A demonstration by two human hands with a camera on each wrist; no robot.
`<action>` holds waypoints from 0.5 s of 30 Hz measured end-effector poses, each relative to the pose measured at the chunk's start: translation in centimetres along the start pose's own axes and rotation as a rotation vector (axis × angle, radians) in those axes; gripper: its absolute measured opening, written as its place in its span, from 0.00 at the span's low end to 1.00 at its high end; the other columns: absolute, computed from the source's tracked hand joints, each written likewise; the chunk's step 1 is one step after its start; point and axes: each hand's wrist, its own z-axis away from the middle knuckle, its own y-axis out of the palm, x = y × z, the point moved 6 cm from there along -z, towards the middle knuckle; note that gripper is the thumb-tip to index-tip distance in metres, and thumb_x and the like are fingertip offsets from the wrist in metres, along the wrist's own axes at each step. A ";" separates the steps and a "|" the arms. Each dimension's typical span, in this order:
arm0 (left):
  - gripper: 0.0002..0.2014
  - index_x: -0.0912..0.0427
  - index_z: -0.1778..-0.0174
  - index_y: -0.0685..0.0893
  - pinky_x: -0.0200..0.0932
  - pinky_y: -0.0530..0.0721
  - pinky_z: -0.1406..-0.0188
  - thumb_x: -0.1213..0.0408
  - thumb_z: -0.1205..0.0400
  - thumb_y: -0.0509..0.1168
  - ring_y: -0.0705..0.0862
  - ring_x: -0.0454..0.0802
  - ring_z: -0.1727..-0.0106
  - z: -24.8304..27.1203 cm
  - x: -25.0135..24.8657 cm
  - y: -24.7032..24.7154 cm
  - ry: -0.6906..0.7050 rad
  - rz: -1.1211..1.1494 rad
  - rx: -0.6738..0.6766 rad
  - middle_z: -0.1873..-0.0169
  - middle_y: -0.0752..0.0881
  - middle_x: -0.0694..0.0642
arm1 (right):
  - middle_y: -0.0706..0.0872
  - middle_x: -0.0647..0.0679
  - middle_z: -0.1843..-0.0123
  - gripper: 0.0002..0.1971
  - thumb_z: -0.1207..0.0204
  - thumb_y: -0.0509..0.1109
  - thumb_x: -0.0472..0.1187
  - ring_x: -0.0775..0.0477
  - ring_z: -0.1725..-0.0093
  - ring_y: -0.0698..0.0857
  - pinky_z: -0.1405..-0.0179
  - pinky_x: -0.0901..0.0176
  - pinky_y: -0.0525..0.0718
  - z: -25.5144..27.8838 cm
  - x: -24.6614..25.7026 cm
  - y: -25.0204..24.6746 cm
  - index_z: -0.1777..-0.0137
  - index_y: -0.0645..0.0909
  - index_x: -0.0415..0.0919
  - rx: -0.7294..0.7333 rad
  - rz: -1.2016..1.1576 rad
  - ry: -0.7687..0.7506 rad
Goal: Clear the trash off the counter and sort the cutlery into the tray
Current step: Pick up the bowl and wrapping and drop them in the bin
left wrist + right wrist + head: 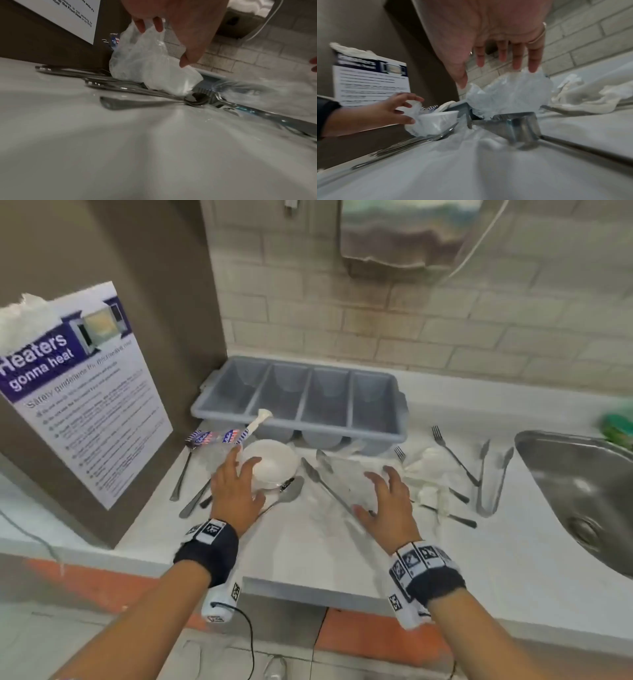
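A grey four-slot cutlery tray (301, 398) stands against the tiled wall. In front of it sits a white bowl (274, 463) with crumpled clear plastic (150, 65) beside it. My left hand (245, 460) spreads over that plastic, fingertips (141, 27) touching it without gripping. My right hand (371, 491) hovers open, fingers straight, over a second clear plastic bag (510, 92) that lies across a long metal utensil (325, 487). A spoon (284, 498), forks (452, 453) and more cutlery lie scattered on the white counter (308, 549).
A striped candy wrapper (212, 437) lies left of the bowl and a crumpled napkin (424, 470) covers cutlery on the right. Tongs (489, 477) lie beside the steel sink (582, 491). A brown cabinet side with a poster (78, 392) bounds the left.
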 end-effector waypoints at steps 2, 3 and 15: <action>0.37 0.55 0.30 0.71 0.65 0.70 0.32 0.63 0.36 0.76 0.72 0.69 0.32 -1.4 0.8 -0.5 -0.047 -0.077 0.006 0.22 0.63 0.67 | 0.50 0.40 0.17 0.37 0.30 0.69 0.56 0.35 0.22 0.58 0.25 0.37 0.66 -1.8 -0.3 1.1 0.23 0.57 0.53 0.087 0.038 0.110; 0.41 0.55 0.28 0.69 0.66 0.70 0.32 0.61 0.38 0.77 0.72 0.70 0.32 -2.2 1.4 -0.6 -0.048 -0.113 0.019 0.22 0.63 0.67 | 0.47 0.41 0.17 0.38 0.29 0.67 0.59 0.34 0.22 0.57 0.25 0.36 0.66 -2.8 -0.3 1.6 0.22 0.53 0.55 0.130 0.080 0.137; 0.45 0.41 0.24 0.61 0.58 0.60 0.20 0.57 0.36 0.76 0.57 0.60 0.20 -1.2 2.2 2.4 0.232 -0.101 0.499 0.20 0.57 0.58 | 0.88 0.37 0.46 0.20 0.33 0.59 0.16 0.40 0.45 0.84 0.46 0.76 0.75 -2.9 -2.9 -0.7 0.56 0.88 0.34 0.109 -0.121 0.206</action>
